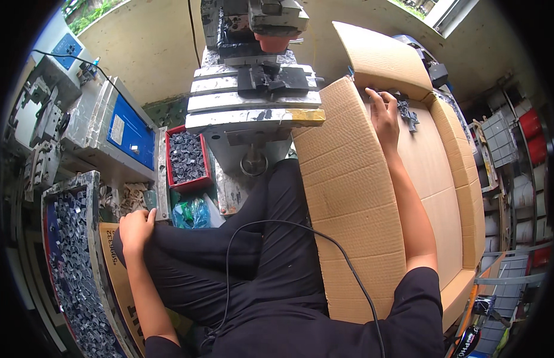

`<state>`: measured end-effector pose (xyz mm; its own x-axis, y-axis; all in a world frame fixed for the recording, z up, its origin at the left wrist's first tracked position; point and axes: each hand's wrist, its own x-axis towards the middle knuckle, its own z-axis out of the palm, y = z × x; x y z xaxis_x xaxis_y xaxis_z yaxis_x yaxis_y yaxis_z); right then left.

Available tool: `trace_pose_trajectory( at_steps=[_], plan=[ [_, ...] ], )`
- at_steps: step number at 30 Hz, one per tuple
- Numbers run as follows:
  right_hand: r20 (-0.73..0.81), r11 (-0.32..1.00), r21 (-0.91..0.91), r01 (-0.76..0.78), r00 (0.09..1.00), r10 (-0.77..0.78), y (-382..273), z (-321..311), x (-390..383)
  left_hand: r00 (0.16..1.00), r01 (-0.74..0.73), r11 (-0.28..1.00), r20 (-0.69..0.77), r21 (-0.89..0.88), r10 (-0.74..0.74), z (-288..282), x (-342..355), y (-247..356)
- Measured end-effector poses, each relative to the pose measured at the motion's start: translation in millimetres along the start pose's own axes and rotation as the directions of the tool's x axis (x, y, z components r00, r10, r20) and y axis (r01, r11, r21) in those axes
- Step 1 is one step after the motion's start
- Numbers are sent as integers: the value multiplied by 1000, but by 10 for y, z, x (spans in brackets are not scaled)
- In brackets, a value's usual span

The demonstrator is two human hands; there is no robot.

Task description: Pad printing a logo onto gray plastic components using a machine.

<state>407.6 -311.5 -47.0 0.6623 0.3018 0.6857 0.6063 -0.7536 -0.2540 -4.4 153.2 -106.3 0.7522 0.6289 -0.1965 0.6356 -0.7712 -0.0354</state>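
My right hand [384, 119] reaches into an open cardboard box [351, 197] on my right, fingers bent at its far end. Small dark grey parts [408, 113] lie on the box's bottom right beside those fingers. Whatever is between the fingertips is mostly hidden. On my bent left knee rests my left hand [138, 231], lying over the trouser cloth with nothing in it. Straight ahead stands a machine with a slotted metal table [214, 102]. A black fixture [289, 82] sits on that table, beneath a reddish pad [272, 43].
A red bin [209, 170] of dark parts stands left of the machine, with blue-green plastic bags [192, 213] nearer me. Far left is a long tray [96, 209] full of similar parts. A black cable [271, 221] loops over my lap. Shelving [503, 140] lines the right.
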Motion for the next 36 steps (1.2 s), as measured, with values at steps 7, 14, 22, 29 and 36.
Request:
trace_pose_trajectory(
  at_steps=[7,14,22,29,36],
  plan=[
    [-40,990,136,-48,998,54,-36,-91,8,999,-46,999,-30,1,46,-13,179,280],
    [-40,964,249,-97,993,110,1,-107,-7,998,-59,997,0,-43,59,-96,267,470],
    [-89,972,235,16,996,5,40,-129,-14,998,-12,943,-57,-331,-7,-219,246,495],
    [-71,950,309,-30,996,54,-69,-183,-5,908,-389,376,-419,-841,3,-1010,151,1013],
    [-98,980,197,27,995,-7,39,-167,-32,750,-660,133,-658,-739,67,-1891,255,1768]
  ],
)
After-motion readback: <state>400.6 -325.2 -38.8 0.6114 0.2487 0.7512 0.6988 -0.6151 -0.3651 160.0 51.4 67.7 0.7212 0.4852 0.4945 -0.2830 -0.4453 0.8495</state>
